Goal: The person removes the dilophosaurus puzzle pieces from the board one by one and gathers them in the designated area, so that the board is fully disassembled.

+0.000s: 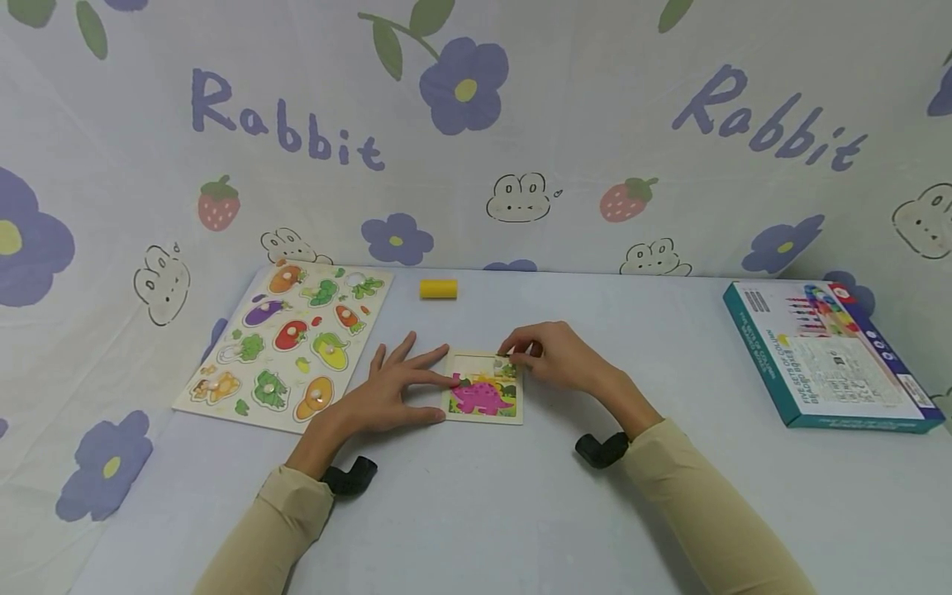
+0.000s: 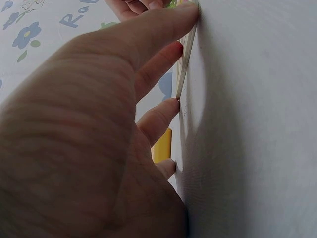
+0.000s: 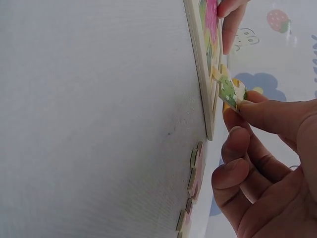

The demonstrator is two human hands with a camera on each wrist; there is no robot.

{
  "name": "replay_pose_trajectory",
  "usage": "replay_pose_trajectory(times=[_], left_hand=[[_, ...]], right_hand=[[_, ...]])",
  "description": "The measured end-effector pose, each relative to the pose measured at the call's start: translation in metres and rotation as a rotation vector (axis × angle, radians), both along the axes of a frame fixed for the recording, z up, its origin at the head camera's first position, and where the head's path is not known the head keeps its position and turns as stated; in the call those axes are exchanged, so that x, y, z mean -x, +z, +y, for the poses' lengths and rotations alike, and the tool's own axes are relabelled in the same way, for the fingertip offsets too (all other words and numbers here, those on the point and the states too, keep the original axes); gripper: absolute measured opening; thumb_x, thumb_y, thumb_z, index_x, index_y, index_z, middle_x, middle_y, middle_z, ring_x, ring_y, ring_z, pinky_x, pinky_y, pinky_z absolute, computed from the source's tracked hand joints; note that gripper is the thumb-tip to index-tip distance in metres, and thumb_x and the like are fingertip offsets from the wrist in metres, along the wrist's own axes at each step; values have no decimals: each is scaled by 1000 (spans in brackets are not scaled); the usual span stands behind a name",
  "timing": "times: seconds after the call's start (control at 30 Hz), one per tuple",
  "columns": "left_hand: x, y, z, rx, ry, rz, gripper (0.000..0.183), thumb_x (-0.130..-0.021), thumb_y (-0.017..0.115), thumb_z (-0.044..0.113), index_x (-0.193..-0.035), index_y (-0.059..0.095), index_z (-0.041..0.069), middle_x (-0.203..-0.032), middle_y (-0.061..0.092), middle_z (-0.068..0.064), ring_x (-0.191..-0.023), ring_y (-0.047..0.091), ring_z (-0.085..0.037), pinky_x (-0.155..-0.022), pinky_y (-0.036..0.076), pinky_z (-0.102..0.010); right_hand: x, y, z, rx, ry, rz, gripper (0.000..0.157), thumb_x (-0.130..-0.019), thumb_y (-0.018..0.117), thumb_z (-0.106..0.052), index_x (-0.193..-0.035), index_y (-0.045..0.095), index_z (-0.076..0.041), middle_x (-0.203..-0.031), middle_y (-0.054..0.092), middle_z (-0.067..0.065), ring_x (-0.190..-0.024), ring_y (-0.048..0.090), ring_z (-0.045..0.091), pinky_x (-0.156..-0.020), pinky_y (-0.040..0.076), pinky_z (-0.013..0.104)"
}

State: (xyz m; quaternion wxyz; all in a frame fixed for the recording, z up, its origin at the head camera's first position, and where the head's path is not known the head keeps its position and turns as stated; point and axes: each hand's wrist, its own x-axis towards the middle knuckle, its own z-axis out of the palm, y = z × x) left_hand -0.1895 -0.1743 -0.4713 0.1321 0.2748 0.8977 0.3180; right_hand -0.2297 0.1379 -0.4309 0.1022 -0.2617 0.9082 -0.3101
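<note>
A small square wooden puzzle board (image 1: 485, 419) with a pink dinosaur picture lies flat on the table; its upper part shows bare wood. My left hand (image 1: 387, 395) is at its left side, fingers spread and fairly straight. The index fingertip rests on the board, and the thumb (image 2: 168, 22) touches its edge in the left wrist view. Over the board's upper right corner, my right hand (image 1: 554, 355) pinches a green and white puzzle piece (image 3: 228, 90) between thumb and index finger. That piece is tilted, its lower end at the board.
Loose puzzle pieces (image 3: 195, 171) lie beside the board in the right wrist view. A vegetable peg puzzle (image 1: 278, 364) is at left, a yellow cylinder (image 1: 439, 289) behind the board, and a colourful flat box (image 1: 840, 355) at right. A printed cloth (image 1: 580, 99) hangs at the back.
</note>
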Motion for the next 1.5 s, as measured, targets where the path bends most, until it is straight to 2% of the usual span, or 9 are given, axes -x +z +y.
replay_pose_trajectory(times=[0.5, 0.73, 0.9, 1.13, 1.4, 1.5], left_hand=[[0, 1, 1, 4, 11, -11, 51, -92, 78, 46, -142, 68, 39, -177, 29, 5, -168, -9, -39, -128, -17, -72], [-1, 2, 1, 8, 15, -11, 51, -92, 79, 46, -141, 69, 38, -176, 30, 5, -169, -8, -39, -128, -16, -72], [0, 2, 1, -1, 11, -4, 51, -92, 80, 46, -141, 69, 38, -176, 31, 5, -169, -7, -38, -128, -16, -72], [-1, 2, 0, -12, 11, 4, 51, -92, 80, 47, -141, 68, 38, -176, 31, 6, -169, -7, -38, -129, -16, -71], [-1, 1, 0, -17, 11, 10, 51, -92, 80, 45, -141, 69, 37, -176, 31, 4, -169, -6, -39, -128, -16, -72], [0, 0, 0, -18, 11, 8, 51, -92, 80, 45, -141, 69, 37, -176, 32, 5, -169, -6, -38, -128, -16, -72]], right_hand=[[2, -3, 7, 61, -42, -35, 17, -102, 69, -13, -115, 79, -16, -103, 77, 4, -81, 57, 17, -68, 48, 28], [2, -1, 12, 85, -75, -74, 16, -103, 69, -15, -115, 78, -16, -106, 78, 6, -77, 63, 17, -71, 53, 30], [1, 1, 21, 75, -91, -67, 16, -102, 69, -15, -115, 78, -15, -109, 78, 6, -87, 64, 18, -78, 53, 30], [0, 3, 42, 98, -106, -78, 16, -102, 67, -14, -114, 79, -13, -110, 77, 8, -87, 64, 20, -74, 55, 29], [0, -2, 68, 69, -149, -62, 18, -102, 66, -13, -114, 79, -14, -114, 78, 7, -102, 68, 22, -93, 56, 35], [-1, -3, 81, 53, -173, -66, 18, -102, 66, -14, -114, 79, -15, -115, 77, 7, -104, 67, 22, -96, 56, 37]])
